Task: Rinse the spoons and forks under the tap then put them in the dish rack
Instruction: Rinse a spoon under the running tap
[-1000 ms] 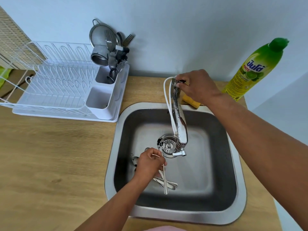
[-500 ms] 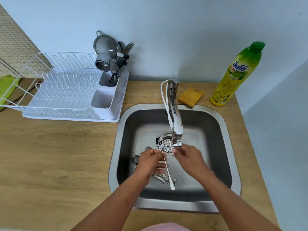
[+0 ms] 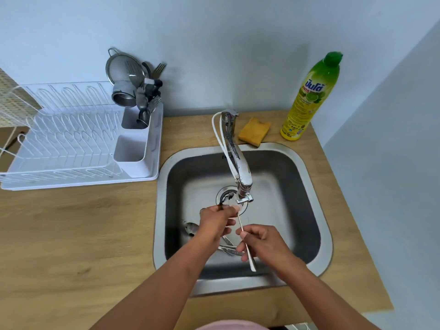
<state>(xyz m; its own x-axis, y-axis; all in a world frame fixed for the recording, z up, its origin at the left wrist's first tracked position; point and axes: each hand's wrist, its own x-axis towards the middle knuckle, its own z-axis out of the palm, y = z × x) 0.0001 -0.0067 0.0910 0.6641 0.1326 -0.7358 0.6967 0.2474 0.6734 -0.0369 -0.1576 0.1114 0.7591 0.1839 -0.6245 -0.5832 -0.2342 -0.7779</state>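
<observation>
Under the tap (image 3: pixel 240 177), our left hand (image 3: pixel 214 222) and right hand (image 3: pixel 264 241) both grip one utensil (image 3: pixel 247 248) over the sink (image 3: pixel 319 225).

Wooden counter (image 3: pixel 71 234), dish rack (image 3: pixel 78 148), sponge (image 3: pixel 254 135), soap bottle (image 3: pixel 312 98)

Steel spoon (image 3: pixel 245 244) under tap (image 3: pixel 240 172)

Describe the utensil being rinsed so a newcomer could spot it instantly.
Find the steel sink set in the wooden counter. Below the tap, both hands grip one slim silver utensil. It alone is lifted; the other cutlery lies on the sink floor.
</observation>
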